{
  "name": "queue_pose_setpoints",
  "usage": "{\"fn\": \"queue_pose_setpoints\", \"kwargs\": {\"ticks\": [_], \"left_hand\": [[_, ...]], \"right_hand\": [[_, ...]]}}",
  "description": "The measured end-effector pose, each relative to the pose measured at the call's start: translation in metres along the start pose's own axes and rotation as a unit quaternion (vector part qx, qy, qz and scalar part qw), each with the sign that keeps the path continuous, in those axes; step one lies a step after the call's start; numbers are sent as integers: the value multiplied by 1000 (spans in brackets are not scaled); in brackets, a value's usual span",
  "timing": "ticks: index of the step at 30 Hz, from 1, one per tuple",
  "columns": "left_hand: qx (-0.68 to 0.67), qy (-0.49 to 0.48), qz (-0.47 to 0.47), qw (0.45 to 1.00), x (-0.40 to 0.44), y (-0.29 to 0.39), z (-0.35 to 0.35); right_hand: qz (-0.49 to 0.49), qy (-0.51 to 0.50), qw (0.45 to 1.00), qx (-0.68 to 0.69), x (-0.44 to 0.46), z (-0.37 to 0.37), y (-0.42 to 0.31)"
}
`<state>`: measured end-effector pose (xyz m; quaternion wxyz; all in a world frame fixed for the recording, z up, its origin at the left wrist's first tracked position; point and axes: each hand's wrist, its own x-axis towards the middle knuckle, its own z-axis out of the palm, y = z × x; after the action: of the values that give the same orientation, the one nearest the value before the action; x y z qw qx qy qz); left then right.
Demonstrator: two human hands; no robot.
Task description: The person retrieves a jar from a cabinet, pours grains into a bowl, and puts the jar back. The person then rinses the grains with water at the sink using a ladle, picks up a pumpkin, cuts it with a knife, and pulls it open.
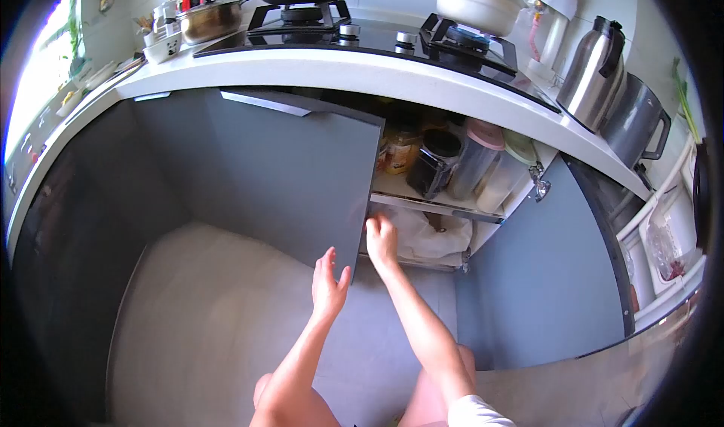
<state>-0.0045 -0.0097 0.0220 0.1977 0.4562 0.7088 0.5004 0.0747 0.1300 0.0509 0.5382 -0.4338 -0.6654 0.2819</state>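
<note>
Left hand (327, 290): fingers up and spread, thumb apart, holding nothing, just beside the low corner of the left cabinet door (271, 171). Right hand (383, 244): fingers curled, at the door's free edge, in front of the left end of the white bag (434, 238) on the low shelf. Can't tell if it pinches door, bag or nothing; fingertips are hidden. Both doors stand open, the right cabinet door (539, 269) well apart from both hands. Handling notes, my judgement: the left door probably swings easily, so steady it with the left palm flat on its face, fingers clear of the edge. Right hand wants a firm fold of bag, not a fingertip nip; thin material could slip or tear. Work slow and low, wrist under the upper shelf (426, 208), so nothing knocks the dark-lidded jar (430, 172) or the pink-lidded container (473, 163) above. Main risks: bag snagging on the door edge, fingers caught between door and cabinet, head meeting the desk (339, 61) on the way up.
</note>
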Motion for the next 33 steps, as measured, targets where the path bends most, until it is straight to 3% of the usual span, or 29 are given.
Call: {"fn": "queue_pose_setpoints", "kwargs": {"ticks": [1,3,5,8,13,14,15,16,17,19,20,24,26,27,30,31,33], "left_hand": [[3,6,-6,1000,-5,-1,-1],[103,124,76,984,-11,-8,-3],[88,147,66,983,-21,-15,-10],[-66,207,-72,973,-46,-20,-32],[-100,343,-117,927,-87,-57,-78],[-179,326,-139,918,-92,-67,-94],[-257,313,-152,902,-91,-77,-112],[-307,398,-155,850,-87,-71,-120],[-349,409,-155,829,-87,-80,-135],[-387,442,-145,797,-81,-91,-164],[-381,455,-147,791,-78,-96,-178],[-319,513,-134,786,-62,-117,-223],[-288,521,-137,792,-43,-154,-230],[-240,482,-174,825,-47,-137,-238],[-264,510,-162,802,-36,-107,-228],[-259,522,-127,802,-30,-110,-219],[-310,504,-146,793,-9,-114,-192]], "right_hand": [[1,-11,1000,7,-18,-4,-12],[-30,-17,999,15,-55,-5,-39],[-17,-66,998,17,-88,-3,-59],[-72,-101,990,60,-126,4,-94],[-50,-246,955,157,-175,34,-130],[-65,-270,945,171,-185,44,-136],[-86,-293,934,188,-190,57,-140],[-82,-343,918,183,-194,68,-145],[-88,-357,910,192,-200,82,-150],[-142,-394,879,227,-212,108,-163],[-117,-444,862,214,-216,114,-170],[-76,-483,843,227,-208,121,-183],[-95,-446,862,222,-190,122,-164],[-104,-419,878,208,-175,118,-152],[-89,-324,925,177,-110,99,-118],[-112,-268,947,138,-86,95,-95],[-123,-163,977,64,-31,74,-63]]}}
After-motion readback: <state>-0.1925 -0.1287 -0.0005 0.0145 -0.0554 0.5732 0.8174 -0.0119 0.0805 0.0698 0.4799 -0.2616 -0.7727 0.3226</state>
